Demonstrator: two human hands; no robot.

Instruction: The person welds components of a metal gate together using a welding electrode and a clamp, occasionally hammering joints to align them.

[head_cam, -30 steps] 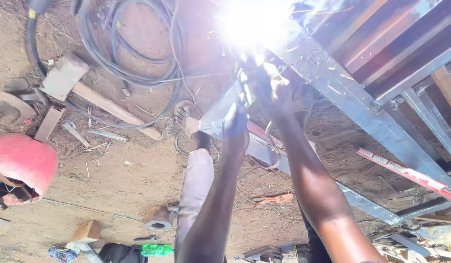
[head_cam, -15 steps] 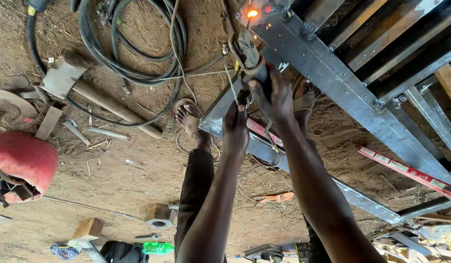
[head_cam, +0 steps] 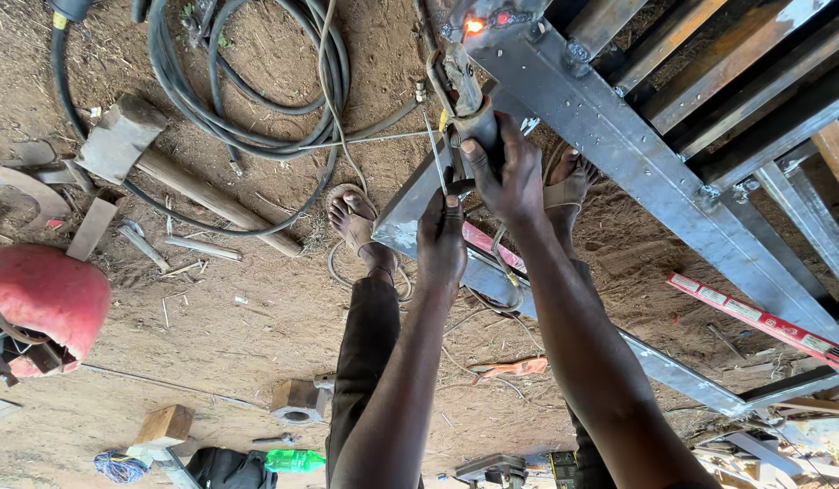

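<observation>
Fingertips (head_cam: pixel 452 201) of left hand (head_cam: pixel 442 240) pinched thin grey welding rod (head_cam: pixel 436 158), its long axis running upward. Right hand (head_cam: pixel 510 177) gripped dark metal electrode holder (head_cam: pixel 465 95) just beside it, below glowing orange weld spot (head_cam: pixel 474 26) on grey steel frame (head_cam: pixel 637 154).

We see two bare forearms with no sleeves, gloves, watch or rings on the left hand (head_cam: pixel 442 240) or the right hand (head_cam: pixel 510 177). Below them we make out dark brown trousers (head_cam: pixel 365 362) on both legs, and tan open sandals (head_cam: pixel 347 217) with thin straps across bare toes.
</observation>
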